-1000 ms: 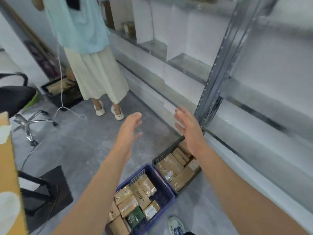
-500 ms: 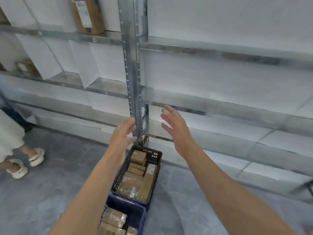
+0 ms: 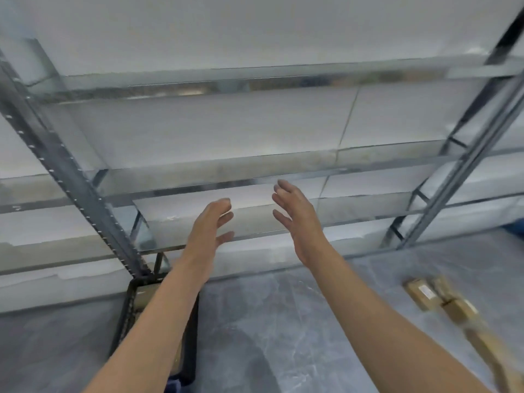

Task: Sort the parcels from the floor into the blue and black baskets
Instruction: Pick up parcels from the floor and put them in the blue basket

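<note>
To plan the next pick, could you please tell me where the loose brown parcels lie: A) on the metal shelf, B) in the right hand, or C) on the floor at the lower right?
C: the brown parcels lie on the grey floor at the lower right, and the left hand and right hand are both open and empty.

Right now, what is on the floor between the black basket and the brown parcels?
Only bare grey floor, seen in the head view. The right forearm crosses above it, hiding a strip. The black mesh basket is left, the brown cardboard parcels right.
</note>
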The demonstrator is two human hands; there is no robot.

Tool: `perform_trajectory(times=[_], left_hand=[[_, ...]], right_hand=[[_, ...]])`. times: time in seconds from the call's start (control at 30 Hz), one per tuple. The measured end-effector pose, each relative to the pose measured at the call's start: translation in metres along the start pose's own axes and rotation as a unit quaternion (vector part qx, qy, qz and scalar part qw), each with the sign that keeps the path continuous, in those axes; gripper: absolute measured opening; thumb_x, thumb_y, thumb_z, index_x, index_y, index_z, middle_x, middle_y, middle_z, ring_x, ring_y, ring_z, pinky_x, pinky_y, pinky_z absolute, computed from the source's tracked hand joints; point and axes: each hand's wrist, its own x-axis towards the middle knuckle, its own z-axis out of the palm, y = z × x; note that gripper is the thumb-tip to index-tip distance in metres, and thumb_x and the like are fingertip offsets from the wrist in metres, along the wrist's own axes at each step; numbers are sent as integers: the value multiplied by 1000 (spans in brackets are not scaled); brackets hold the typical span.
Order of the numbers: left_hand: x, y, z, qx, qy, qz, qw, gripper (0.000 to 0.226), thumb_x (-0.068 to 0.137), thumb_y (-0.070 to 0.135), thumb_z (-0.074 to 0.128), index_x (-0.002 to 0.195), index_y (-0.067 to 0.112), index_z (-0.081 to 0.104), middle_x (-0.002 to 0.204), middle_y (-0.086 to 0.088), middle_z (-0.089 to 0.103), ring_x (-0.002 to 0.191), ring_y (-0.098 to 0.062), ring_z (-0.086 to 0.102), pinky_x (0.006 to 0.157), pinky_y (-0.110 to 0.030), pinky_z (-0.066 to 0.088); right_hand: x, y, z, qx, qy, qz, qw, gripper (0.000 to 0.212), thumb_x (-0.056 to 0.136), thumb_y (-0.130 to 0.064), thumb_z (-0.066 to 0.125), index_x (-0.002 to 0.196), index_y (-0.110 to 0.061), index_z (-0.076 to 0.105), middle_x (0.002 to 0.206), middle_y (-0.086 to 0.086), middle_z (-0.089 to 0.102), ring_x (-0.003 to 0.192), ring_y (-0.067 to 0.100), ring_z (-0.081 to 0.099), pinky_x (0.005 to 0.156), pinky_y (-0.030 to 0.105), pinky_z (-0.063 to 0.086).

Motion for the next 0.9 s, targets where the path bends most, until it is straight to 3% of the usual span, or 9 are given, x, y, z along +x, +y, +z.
perform_trajectory(times=[0.37, 0.63, 0.8, 0.9], left_hand=[[-7, -40, 241, 48, -165, -55, 984, 27, 103, 38, 58, 123, 23, 69, 131, 6, 67, 123, -9, 63, 102, -42, 53], [-18, -77, 367, 87, -306, -90, 944, 30, 101, 41, 58, 125, 25, 69, 132, 9, 67, 122, -6, 64, 99, -40, 54], [-18, -95, 435, 110, -374, -105, 915, 22, 104, 37, 53, 114, 26, 70, 125, 11, 69, 119, -6, 64, 98, -38, 54], [-9, -109, 477, 121, -403, -126, 898, 19, 104, 37, 55, 111, 30, 71, 121, 13, 71, 119, -6, 64, 102, -41, 54]], right_hand=[[-41, -11, -226, 27, 183, -1, 983, 40, 106, -32, 57, 145, -33, 53, 146, -16, 55, 134, -1, 53, 119, 38, 43], [-84, -5, -331, 49, 310, -2, 950, 39, 107, -32, 56, 145, -31, 54, 149, -13, 55, 136, 3, 52, 118, 37, 43], [-96, 4, -382, 57, 383, 10, 922, 32, 106, -29, 57, 138, -34, 58, 128, -30, 62, 119, -12, 57, 117, 36, 44], [-95, 9, -412, 56, 418, 13, 906, 43, 106, -32, 57, 149, -27, 54, 145, -14, 57, 133, 1, 53, 117, 36, 43]])
